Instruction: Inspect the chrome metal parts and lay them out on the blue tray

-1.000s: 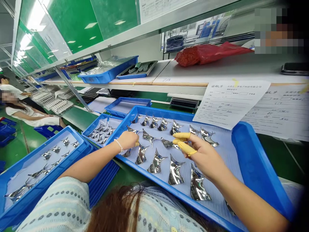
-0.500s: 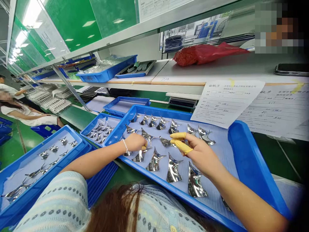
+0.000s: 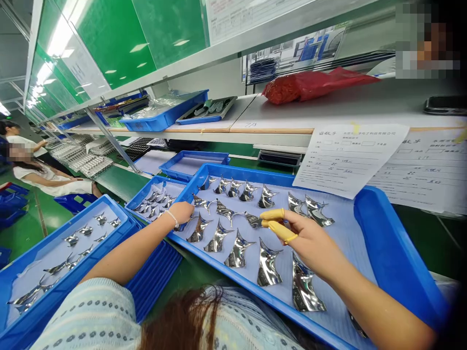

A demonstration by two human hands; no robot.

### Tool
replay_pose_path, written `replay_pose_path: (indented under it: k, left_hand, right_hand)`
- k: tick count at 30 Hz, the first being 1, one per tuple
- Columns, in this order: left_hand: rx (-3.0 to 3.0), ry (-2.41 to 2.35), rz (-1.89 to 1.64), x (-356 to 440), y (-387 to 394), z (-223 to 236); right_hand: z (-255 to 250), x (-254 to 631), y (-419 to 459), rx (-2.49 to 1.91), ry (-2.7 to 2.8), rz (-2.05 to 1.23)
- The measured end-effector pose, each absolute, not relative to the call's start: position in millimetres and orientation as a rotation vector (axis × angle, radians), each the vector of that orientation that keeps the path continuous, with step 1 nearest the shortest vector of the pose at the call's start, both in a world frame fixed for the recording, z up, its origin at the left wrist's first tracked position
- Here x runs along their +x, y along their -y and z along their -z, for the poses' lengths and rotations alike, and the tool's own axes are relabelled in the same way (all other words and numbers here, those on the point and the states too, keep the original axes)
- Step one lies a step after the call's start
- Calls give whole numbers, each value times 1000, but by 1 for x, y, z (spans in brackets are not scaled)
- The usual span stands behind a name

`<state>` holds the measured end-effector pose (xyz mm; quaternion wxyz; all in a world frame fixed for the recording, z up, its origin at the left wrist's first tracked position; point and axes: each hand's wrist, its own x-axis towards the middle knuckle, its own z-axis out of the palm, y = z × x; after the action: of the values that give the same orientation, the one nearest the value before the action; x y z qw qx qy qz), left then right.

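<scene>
We see the left hand (image 3: 180, 212) has pulled back toward the left rim of the large blue tray (image 3: 248, 174), away from the chrome curved parts (image 3: 237, 253) it was over a moment ago. Its fingers curl under, so we cannot tell whether it holds anything. A thin bracelet (image 3: 171, 218) sits on that wrist. The right hand (image 3: 310, 238) has stayed above the middle of the tray, with two fingers in yellow finger cots (image 3: 282, 232) held slightly apart and nothing visible between them. The tips are just beside one chrome part (image 3: 253, 220), and we cannot tell if they touch it. The parts lie in loose rows on a pale lilac liner sheet (image 3: 219, 265) inside the tray, all apart from each other, with the biggest along the near right. Just left of the tray is a smaller blue tray (image 3: 146, 189) of similar parts, and a further blue tray (image 3: 65, 228) of them sits at lower left. Printed forms (image 3: 350, 160) overlap the far right corner of the large tray. A red plastic bag (image 3: 314, 85) lies on the shelf above, and a seated co-worker (image 3: 47, 180) is far off to the left.
</scene>
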<state>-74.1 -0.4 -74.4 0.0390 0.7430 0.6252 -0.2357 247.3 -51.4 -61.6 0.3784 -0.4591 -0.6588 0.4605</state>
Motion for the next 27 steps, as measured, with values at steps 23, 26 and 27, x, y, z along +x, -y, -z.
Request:
replay_pose_path:
  k: [23, 26, 27]
  left_hand:
    - [1785, -619, -767, 41, 19, 7]
    - [1773, -569, -801, 57, 13, 16]
    - [1778, -569, -834, 59, 11, 20]
  right_hand:
    - [54, 249, 57, -885, 1708, -1319]
    - [52, 249, 61, -944, 1695, -1242]
    - [50, 249, 62, -985, 1689, -1173]
